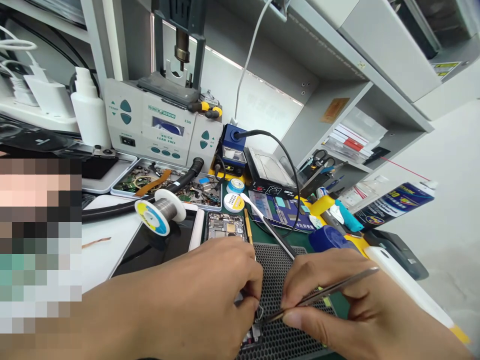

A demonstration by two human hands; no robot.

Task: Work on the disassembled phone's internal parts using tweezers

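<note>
My right hand (337, 295) pinches a pair of metal tweezers (326, 291) between thumb and fingers, with the tips pointing left and down. Those tips reach small parts on an opened phone (252, 342), beside my left fingertips. My left hand (228, 285) is closed over the phone, thumb and index finger pressed together; what they pinch is hidden. Behind the left hand shows a phone frame with its inner parts exposed (227, 225); whether both belong to one phone, I cannot tell. A black perforated mat (277, 265) lies under the work.
A solder spool (165, 212) stands on a dark-screened device at left. Behind are a hot-air station (161, 125), a tray of circuit boards (150, 180) and small round tins (234, 202). A white-and-black cabled tool (268, 222) lies near my right hand.
</note>
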